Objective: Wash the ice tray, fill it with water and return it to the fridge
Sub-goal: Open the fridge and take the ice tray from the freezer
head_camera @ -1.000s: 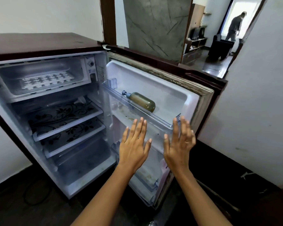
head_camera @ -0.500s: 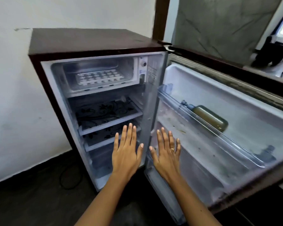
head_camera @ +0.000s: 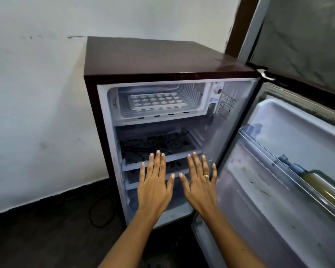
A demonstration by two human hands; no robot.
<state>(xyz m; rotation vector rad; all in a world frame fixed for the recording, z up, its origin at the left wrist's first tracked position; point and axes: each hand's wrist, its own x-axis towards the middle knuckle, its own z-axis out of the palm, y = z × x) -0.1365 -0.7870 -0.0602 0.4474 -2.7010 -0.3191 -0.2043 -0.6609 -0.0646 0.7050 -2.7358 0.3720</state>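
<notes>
We see a white plastic ice tray (head_camera: pixel 156 100) of round cups in the fridge (head_camera: pixel 163 59) freezer box, left hand (head_camera: pixel 154 187) and right hand (head_camera: pixel 200 186) flat, fingers spread, empty below it.

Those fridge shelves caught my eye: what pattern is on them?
A black floral swirl pattern on the shelves, clearest in the head view.

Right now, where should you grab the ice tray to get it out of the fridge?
Grab the ice tray by its long front edge, coming straight in from the open front of the freezer box. It lies flat with that edge facing out, and walls close off its sides and back. Both hands, left and right, are empty.
</notes>
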